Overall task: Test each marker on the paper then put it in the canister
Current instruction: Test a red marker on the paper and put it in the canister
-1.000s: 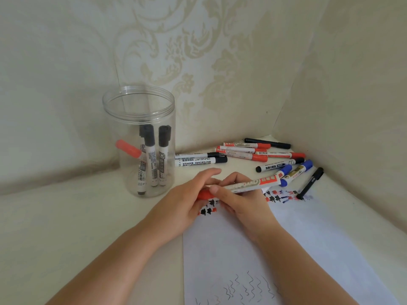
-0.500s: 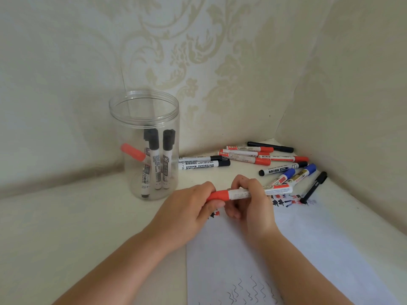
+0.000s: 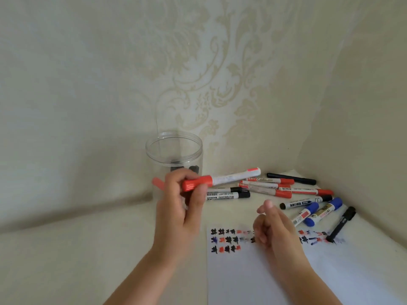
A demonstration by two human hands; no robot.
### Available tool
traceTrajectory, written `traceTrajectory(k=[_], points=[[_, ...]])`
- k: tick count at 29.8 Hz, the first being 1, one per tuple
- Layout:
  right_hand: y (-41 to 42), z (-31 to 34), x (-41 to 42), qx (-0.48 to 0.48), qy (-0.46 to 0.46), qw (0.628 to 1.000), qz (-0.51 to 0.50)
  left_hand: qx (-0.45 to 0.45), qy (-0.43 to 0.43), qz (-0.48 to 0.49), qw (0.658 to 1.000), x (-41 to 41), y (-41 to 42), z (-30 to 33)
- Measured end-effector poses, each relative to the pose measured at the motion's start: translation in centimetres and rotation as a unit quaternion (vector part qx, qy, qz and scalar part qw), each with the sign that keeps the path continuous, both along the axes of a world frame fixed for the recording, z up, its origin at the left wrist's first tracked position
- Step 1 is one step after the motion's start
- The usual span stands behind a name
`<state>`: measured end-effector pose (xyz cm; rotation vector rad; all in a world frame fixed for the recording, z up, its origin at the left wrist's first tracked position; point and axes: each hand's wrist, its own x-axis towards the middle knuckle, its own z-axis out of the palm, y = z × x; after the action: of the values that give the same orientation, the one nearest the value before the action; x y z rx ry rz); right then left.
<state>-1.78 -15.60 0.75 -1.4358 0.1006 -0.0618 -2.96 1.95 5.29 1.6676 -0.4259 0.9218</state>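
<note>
Gripping the capped red whiteboard marker (image 3: 220,180) by its cap in my left hand (image 3: 180,216), I should tip it upright over the clear canister (image 3: 174,150); my right hand (image 3: 275,230) hangs loosely curled, holding nothing.

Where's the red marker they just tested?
In the left hand, the red marker is held by its cap, level, in front of the canister.

Cream tabletop (image 3: 66,249) — canister (image 3: 174,150), paper (image 3: 253,278), loose markers (image 3: 286,192).
</note>
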Motion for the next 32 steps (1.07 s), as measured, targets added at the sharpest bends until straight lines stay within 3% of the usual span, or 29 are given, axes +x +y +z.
traceTrajectory(k=[5, 7, 11, 17, 19, 23, 27, 29, 32], points=[[0.7, 0.4, -0.1, -0.032, 0.006, 0.999, 0.007, -0.028, -0.183, 0.156, 0.970, 0.3, 3.4, 5.0], [0.9, 0.5, -0.2, -0.036, 0.007, 0.999, 0.012, -0.020, -0.194, 0.187, 0.963, 0.6, 4.5, 6.4], [1.0, 0.5, -0.3, -0.072, 0.004, 0.997, 0.027, 0.050, -0.070, 0.175, 0.981, 1.5, 4.6, 7.2], [1.2, 0.6, -0.4, -0.087, -0.009, 0.996, 0.034, 0.157, 0.069, 0.135, 0.976, 3.3, 4.4, 5.4], [1.2, 0.6, -0.4, -0.083, -0.009, 0.996, 0.029, 0.212, 0.063, 0.172, 0.960, 3.5, 4.6, 4.9], [1.3, 0.5, -0.2, -0.085, -0.008, 0.996, 0.021, 0.251, -0.047, 0.222, 0.941, 2.4, 3.7, 4.3], [1.2, 0.2, 0.1, -0.094, -0.008, 0.996, -0.001, 0.314, -0.055, 0.053, 0.946, 0.9, 0.0, 1.1], [1.2, 0.0, 0.4, -0.099, -0.004, 0.995, -0.017, 0.379, 0.009, -0.008, 0.925, 1.1, -1.6, -1.5], [1.2, -0.3, 0.7, -0.110, 0.006, 0.993, -0.041, 0.384, 0.164, -0.040, 0.908, 1.9, -3.0, -5.0]])
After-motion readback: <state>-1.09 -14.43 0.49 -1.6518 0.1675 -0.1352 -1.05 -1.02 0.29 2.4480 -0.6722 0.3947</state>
